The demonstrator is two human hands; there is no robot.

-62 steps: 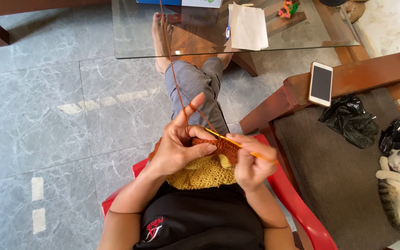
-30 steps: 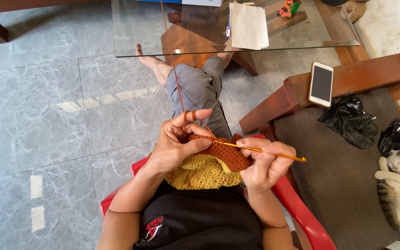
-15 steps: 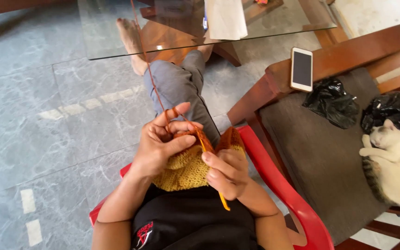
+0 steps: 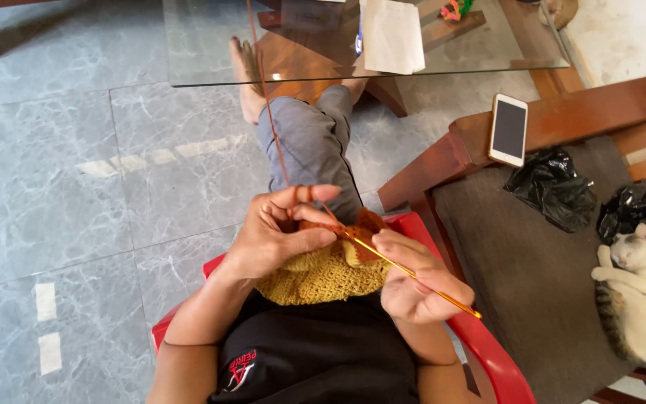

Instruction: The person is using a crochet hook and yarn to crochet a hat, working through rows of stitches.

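I keep my left hand (image 4: 282, 232) pinching the yellow crochet piece (image 4: 323, 275), brown yarn (image 4: 269, 112) taut over its finger, while my right hand (image 4: 416, 280), closed round the orange crochet hook (image 4: 405, 271), works its tip cleanly into the near stitch.

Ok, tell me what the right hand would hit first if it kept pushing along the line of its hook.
Most likely the orange-and-yellow crochet piece held by the left hand: the right hand aims its crochet hook up-left into it, though depth is hard to judge.

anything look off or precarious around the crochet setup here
One thing: the phone lies on the narrow wooden armrest of the seat, its lower end at the edge, so a bump might tip it. Otherwise the left hand tensions the yarn and the right hand holds the hook normally.
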